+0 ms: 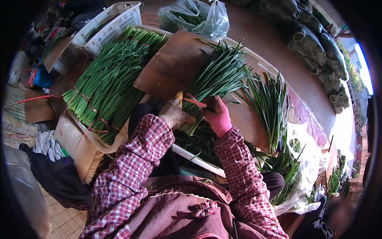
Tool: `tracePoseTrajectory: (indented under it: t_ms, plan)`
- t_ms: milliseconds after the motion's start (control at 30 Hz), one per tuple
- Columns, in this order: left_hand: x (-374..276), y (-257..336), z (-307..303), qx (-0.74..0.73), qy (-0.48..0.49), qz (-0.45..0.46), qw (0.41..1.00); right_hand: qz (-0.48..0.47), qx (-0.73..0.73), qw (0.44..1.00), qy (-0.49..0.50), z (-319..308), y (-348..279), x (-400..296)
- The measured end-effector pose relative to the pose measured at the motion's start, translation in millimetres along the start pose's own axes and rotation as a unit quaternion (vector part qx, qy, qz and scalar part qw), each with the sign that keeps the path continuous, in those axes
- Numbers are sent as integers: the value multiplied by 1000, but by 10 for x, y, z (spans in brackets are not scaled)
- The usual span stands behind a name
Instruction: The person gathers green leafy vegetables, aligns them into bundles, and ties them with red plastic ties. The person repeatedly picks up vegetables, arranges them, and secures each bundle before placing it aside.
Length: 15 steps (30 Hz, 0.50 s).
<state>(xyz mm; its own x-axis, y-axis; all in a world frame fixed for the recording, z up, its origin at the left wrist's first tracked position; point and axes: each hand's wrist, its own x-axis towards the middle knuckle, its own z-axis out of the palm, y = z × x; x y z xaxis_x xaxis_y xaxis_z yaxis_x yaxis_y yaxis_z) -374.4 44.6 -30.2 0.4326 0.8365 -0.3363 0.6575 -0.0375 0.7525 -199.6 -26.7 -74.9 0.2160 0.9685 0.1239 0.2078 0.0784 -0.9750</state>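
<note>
My left hand (176, 113), in a worn glove, grips the stem end of a bunch of green garlic chives (219, 71). A red plastic tie (194, 102) goes around the stems just above that hand. My right hand (217, 115), in a pink glove, is closed at the right end of the tie and seems to pinch it. The bunch's leaves fan out to the upper right over a brown board (176, 64). A smaller pile of loose chives (270, 109) lies to the right on the board.
Tied chive bundles (110, 77) fill a tub (112, 148) at the left. White plastic crates (115, 30) and a clear bag of greens (194, 18) stand beyond. An opened white bag (301, 167) of chives is at the right. Filled sacks (307, 44) are stacked farther off. A person is partly visible at lower right.
</note>
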Motion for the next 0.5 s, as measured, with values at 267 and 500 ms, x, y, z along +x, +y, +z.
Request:
tracePoseTrajectory:
  t_ms: [267, 500]
  plan:
    - [-163, 252, 33, 137, 0, -34, 990, 220, 137, 961, -99, -412, -504, 107]
    - [-171, 401, -23, 246, -17, -16, 969, 182, -28, 932, -312, -183, -825, 204]
